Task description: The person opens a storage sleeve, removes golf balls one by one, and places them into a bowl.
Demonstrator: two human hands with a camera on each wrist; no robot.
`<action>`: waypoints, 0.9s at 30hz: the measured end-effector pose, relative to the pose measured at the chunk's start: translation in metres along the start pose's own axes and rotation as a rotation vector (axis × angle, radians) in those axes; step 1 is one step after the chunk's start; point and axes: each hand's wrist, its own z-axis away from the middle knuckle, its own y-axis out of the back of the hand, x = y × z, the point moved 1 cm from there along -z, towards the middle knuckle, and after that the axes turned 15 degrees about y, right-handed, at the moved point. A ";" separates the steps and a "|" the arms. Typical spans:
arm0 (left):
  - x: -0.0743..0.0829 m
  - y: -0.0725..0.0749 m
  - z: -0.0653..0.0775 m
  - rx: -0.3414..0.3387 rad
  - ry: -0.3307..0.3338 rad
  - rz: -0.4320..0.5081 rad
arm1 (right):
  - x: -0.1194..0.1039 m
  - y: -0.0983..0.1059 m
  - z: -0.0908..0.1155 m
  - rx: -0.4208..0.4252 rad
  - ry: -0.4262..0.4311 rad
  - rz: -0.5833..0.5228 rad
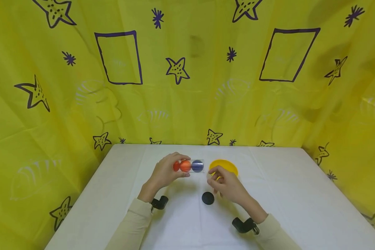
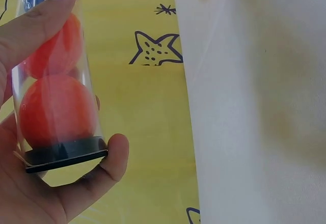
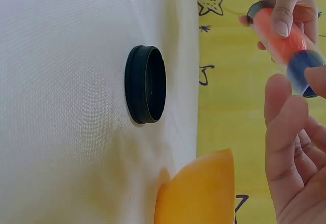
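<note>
My left hand (image 1: pixel 167 171) grips a clear tube (image 1: pixel 191 166) on its side above the table, thumb and fingers around it. Two orange-red balls (image 2: pixel 57 109) and a blue ball (image 1: pixel 197 166) are lined up inside. A black cap (image 2: pixel 66 151) closes the tube's end by the left palm. My right hand (image 1: pixel 228 185) is just off the tube's other end, by the blue ball, fingers loosely bent and holding nothing. Below, a loose black cap (image 1: pixel 208 198) lies on the table; in the right wrist view this cap (image 3: pixel 145 84) shows its hollow side.
Behind the right hand stands a yellow bowl (image 1: pixel 235 168), partly covered by that hand. A white cloth covers the table (image 1: pixel 284 194). Yellow curtains (image 1: pixel 187 100) with star drawings hang along the back and both sides.
</note>
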 end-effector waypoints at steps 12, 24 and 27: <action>0.010 0.005 0.004 0.015 -0.050 -0.044 | 0.004 0.005 -0.003 0.041 0.065 -0.158; 0.018 0.004 0.007 0.021 -0.075 -0.083 | 0.005 0.008 -0.002 -0.003 0.094 -0.182; 0.018 0.003 0.006 0.021 -0.084 -0.064 | 0.003 0.008 -0.001 -0.004 0.100 -0.169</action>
